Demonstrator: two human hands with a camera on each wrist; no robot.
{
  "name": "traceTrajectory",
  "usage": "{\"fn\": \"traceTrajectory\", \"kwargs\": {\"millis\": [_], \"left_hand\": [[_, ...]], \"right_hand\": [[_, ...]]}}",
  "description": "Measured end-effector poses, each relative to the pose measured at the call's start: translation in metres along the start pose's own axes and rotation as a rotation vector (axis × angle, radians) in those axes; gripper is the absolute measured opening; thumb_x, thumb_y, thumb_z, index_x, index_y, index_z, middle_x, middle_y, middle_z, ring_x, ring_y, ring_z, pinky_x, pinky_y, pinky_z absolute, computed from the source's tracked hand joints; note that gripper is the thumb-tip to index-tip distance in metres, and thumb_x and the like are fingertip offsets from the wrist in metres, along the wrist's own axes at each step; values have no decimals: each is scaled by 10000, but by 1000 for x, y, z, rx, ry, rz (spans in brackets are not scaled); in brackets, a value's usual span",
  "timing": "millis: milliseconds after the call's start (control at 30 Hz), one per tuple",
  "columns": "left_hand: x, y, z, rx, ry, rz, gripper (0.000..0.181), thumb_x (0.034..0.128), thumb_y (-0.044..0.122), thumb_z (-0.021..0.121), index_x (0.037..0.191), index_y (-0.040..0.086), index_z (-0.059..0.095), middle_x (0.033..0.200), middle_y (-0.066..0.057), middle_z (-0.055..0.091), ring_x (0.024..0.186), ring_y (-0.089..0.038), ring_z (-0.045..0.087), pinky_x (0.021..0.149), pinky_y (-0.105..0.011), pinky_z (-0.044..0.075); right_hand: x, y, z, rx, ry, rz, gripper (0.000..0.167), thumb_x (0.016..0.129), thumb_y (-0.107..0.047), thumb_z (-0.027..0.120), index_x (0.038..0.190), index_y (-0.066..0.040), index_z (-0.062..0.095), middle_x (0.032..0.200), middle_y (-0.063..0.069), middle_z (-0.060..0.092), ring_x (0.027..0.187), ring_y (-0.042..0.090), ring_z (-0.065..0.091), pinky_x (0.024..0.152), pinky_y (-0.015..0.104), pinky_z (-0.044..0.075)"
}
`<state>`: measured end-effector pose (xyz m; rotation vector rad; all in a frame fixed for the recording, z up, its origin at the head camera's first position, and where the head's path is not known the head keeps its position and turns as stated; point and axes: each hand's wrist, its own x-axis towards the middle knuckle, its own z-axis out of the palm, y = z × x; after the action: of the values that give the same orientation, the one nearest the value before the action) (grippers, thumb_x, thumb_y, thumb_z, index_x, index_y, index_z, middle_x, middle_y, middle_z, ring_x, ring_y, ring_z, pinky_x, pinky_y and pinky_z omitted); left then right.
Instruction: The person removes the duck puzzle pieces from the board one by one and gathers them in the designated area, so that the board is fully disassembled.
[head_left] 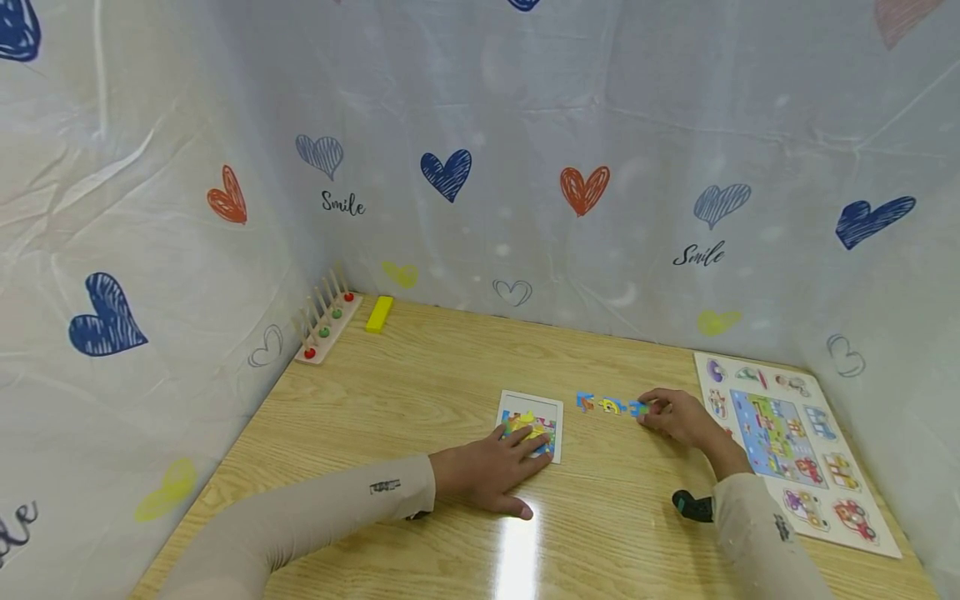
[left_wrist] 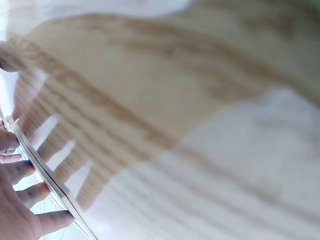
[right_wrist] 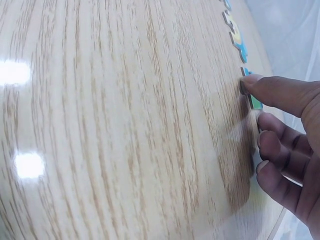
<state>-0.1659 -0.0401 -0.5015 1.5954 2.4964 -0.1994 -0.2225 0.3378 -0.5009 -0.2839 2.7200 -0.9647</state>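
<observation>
A small white-framed jigsaw puzzle [head_left: 558, 425] lies on the table, partly filled with colourful pieces. My left hand [head_left: 495, 471] rests across it with fingers spread, covering part of the picture; the left wrist view shows the fingers along the frame's edge [left_wrist: 55, 185]. To the right, a blue and orange puzzle piece [head_left: 585, 402] and a yellow and blue puzzle piece [head_left: 612, 406] lie in a row. At the end of that row my right hand [head_left: 678, 417] pinches a blue and green puzzle piece [right_wrist: 256, 102] between thumb and fingers, partly hiding it.
A large picture board [head_left: 780, 433] with vehicles and other figures lies at the right. At the back left stand a wooden peg rack [head_left: 330, 327] with red and green beads and a yellow block [head_left: 379, 314]. Heart-printed curtains [head_left: 517, 242] border the table.
</observation>
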Motion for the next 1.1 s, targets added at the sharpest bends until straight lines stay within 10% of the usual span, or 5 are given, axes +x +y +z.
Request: {"fn": "traceTrajectory", "kwargs": {"millis": [600, 1100], "left_hand": [[0, 0, -1, -19, -15, 1, 844, 995, 712, 272, 1624, 157, 180, 1690, -104, 136, 1538, -358, 197, 1177, -570, 290], [1, -1, 0, 9, -29, -6, 857, 984, 737, 222, 1628, 174, 162, 1695, -85, 121, 1541, -350, 191, 1177, -561, 295]], "right_hand": [[-1, -2, 0, -78, 22, -42, 357, 952, -191, 705, 1246, 2, 648, 952, 84, 663, 674, 146, 557, 621, 320, 456], [19, -63, 23, 21, -73, -212, 367, 953, -175, 707, 1258, 19, 642, 957, 72, 635, 594, 104, 514, 579, 265, 506]]}}
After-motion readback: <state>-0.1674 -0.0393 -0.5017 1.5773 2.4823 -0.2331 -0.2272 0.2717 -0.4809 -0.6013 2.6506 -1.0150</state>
